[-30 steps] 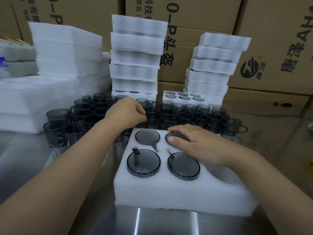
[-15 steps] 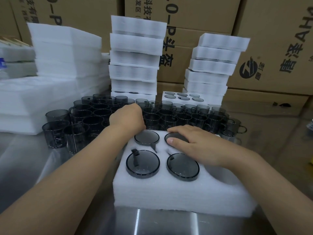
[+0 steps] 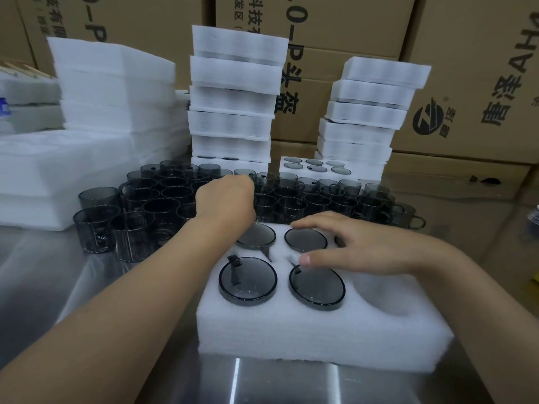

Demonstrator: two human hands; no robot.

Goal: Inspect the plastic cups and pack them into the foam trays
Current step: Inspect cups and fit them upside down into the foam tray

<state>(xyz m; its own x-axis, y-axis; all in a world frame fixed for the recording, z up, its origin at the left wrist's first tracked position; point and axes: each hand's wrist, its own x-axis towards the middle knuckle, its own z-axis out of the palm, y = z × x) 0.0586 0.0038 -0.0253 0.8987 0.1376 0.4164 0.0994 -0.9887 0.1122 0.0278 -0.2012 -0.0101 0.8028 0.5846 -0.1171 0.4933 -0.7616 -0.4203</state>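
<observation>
Brown cardboard boxes (image 3: 466, 68) with printed letters are stacked along the far wall. A shiny metal table (image 3: 73, 287) is seen in front of them. At the near middle of the table a white foam tray (image 3: 320, 336) is laid flat. Four grey cups (image 3: 248, 279) are sunk in its holes, two near and two far, and a round hole (image 3: 388, 298) is seen at its near right. Just past the tray, many loose cups (image 3: 163, 205) are crowded together upright on the table. Behind them, two tall stacks of foam trays (image 3: 233, 97) are piled up, and one filled tray (image 3: 315, 167) is set low between them. A wide pile of foam sheets (image 3: 110, 91) is kept at the far left. The left hand (image 3: 224, 199) is reached over the loose cups with its fingers bent down out of sight, so it cannot be told whether a cup is gripped. The right hand (image 3: 364, 246) is laid on the far right part of the tray, fingers spread and loose, with nothing held.
</observation>
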